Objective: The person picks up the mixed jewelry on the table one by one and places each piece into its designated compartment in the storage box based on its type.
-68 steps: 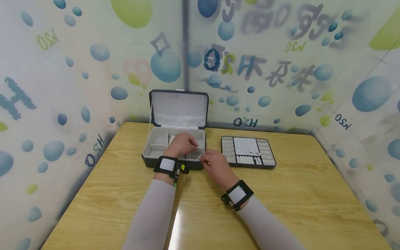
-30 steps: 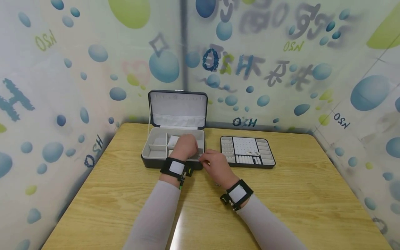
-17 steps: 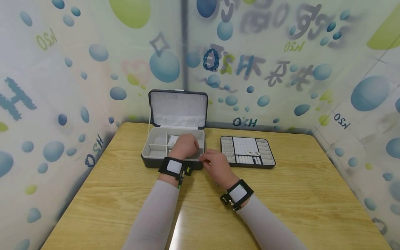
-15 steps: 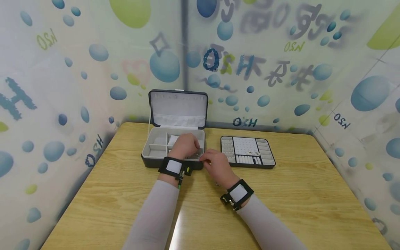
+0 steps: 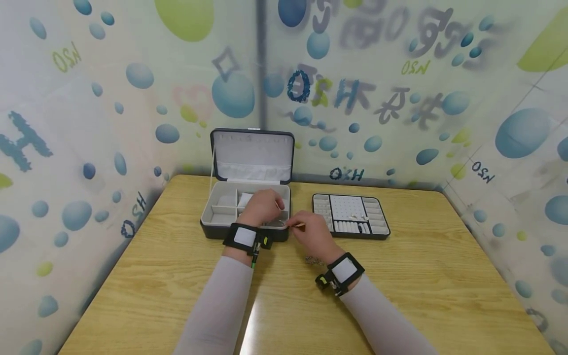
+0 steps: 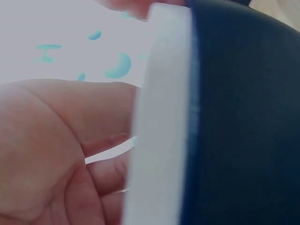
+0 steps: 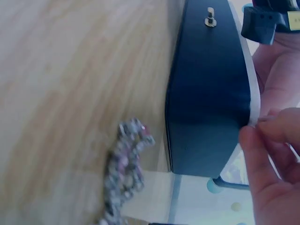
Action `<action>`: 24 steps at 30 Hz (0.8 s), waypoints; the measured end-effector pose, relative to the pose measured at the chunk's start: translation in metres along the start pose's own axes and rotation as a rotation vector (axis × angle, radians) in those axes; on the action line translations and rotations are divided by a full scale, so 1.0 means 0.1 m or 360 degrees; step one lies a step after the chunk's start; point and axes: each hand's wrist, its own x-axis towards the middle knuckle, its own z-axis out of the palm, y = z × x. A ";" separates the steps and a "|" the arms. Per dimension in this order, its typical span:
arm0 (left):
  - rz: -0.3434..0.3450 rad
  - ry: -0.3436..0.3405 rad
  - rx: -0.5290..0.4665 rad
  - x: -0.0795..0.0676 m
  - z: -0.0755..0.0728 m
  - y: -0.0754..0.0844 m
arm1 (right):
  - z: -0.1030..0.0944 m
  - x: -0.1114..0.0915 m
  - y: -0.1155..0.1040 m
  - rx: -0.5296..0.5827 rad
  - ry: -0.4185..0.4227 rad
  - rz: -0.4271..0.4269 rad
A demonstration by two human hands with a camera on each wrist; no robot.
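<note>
An open jewelry box [image 5: 217, 230], dark outside and pale inside, stands with its lid up. My left hand [image 5: 263, 206] reaches over the front wall into its right-hand front compartment. In the left wrist view the fingers [image 6: 105, 176] look bent behind the box's pale rim [image 6: 159, 112]; their tips are hidden, and I cannot tell whether they grip anything. A thin silver loop [image 5: 277, 223] shows below that hand, stretching toward the front right corner. There my right hand [image 5: 312, 234] pinches its end between thumb and forefinger, right at the rim in the right wrist view.
A removable jewelry tray [image 5: 350, 237] with small slots and a pegboard-like panel lies right of the box. A beaded bracelet or chain [image 7: 124, 171], silver with pink bits, lies on the wooden table [image 5: 399, 286] under my right wrist. The patterned wall stands behind.
My left hand has gone lower into the box since 2.3 seconds ago, and the silver loop has sunk with it. My right hand has just shifted slightly right, uncovering more of the beaded chain.
</note>
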 end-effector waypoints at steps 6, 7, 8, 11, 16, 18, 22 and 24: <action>0.0018 -0.0019 -0.0050 -0.03 -0.05 0.05 | -0.14 0.02 0.04 -0.0022 -0.0206 0.0202; 0.0024 -0.0014 -0.0047 -0.04 -0.05 0.05 | -0.17 0.03 0.06 -0.0048 -0.0265 0.0209; 0.0029 -0.0010 -0.0049 -0.04 -0.06 0.06 | -0.21 0.04 0.08 -0.0075 -0.0332 0.0214; 0.0048 0.0002 -0.0056 -0.04 -0.07 0.07 | -0.31 0.04 0.14 -0.0157 -0.0559 0.0213; 0.0070 0.0010 -0.0072 -0.05 -0.08 0.08 | -0.40 0.02 0.14 -0.0320 -0.0834 0.0204; 0.0073 0.0007 -0.0070 -0.05 -0.08 0.08 | -0.40 0.01 0.14 -0.0379 -0.0904 0.0220; 0.0072 -0.0004 -0.0067 -0.05 -0.08 0.09 | -0.36 -0.02 0.13 -0.0440 -0.0977 0.0253; 0.0075 -0.0009 -0.0058 -0.05 -0.08 0.10 | -0.33 -0.04 0.13 -0.0477 -0.0983 0.0258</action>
